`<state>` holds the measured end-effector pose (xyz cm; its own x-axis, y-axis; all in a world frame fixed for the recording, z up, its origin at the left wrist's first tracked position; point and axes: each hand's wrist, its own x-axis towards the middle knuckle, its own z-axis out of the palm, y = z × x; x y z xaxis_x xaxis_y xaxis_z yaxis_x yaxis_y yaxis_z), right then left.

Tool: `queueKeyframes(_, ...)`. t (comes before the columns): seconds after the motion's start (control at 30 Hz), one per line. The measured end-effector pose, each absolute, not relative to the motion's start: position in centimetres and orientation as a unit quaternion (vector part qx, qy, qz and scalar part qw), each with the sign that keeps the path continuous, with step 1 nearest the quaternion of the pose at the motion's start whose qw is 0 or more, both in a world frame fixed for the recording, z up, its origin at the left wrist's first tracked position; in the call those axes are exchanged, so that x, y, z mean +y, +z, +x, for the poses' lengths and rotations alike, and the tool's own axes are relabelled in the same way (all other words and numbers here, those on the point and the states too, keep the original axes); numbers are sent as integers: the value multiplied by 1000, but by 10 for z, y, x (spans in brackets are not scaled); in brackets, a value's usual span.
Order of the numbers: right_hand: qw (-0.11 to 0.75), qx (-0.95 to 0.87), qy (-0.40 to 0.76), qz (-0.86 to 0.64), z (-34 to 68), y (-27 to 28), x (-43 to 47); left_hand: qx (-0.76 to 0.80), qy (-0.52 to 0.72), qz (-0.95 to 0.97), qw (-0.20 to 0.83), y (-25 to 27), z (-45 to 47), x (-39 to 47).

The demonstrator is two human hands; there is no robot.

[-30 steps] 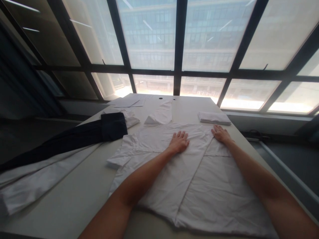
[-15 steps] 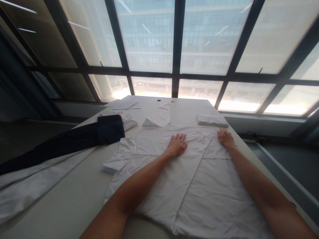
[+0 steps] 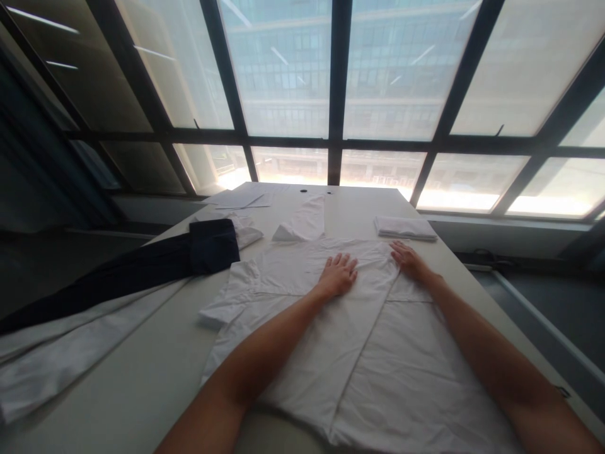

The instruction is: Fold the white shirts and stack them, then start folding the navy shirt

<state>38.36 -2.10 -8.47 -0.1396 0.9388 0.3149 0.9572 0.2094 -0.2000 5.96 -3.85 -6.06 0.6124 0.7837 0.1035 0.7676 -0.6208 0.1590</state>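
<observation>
A white garment (image 3: 293,334), with a short sleeve at its left, lies spread over the table in front of me. My left hand (image 3: 339,274) rests flat on its upper middle, fingers stretched out. Near the upper right corner, my right hand (image 3: 410,260) lies on the cloth with its fingers extended to the left. A long diagonal edge of the upper layer runs down between my forearms. Just beyond the garment lies a loose white piece of cloth (image 3: 302,221). Past my right hand is a folded white cloth (image 3: 405,228).
Dark navy cloth (image 3: 215,246) lies over white fabric (image 3: 61,372) at the left, hanging past the table's edge. Papers (image 3: 241,199) are at the far left of the white table (image 3: 137,372). Large windows (image 3: 288,75) stand behind it.
My right hand has slid left across the top of the garment, from its right edge toward the middle. My left hand stays in the same place on the cloth.
</observation>
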Motion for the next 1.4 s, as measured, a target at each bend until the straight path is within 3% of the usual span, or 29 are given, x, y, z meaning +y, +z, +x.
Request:
queueKeyframes(0.17,142,-763,-5,-631,377,-92,-21,434,82,895,57,-61,60,-38)
queueKeyframes(0.5,148,-765,-2,-627,379,-90,-19,429,106,895,66,-62,59,-38)
queueKeyframes(0.67,164,-772,0,-614,379,-89,-21,334,161,927,61,-60,60,-40)
queueKeyframes(0.77,180,-774,-1,-607,377,-90,-22,262,133,953,76,-59,61,-41)
queueKeyframes(1.1,281,-751,-31,-597,360,-71,-27,240,72,964,89,-50,58,-46)
queueKeyframes(1.4,119,-850,58,-510,290,-67,-44,190,104,970,115,-53,61,-44)
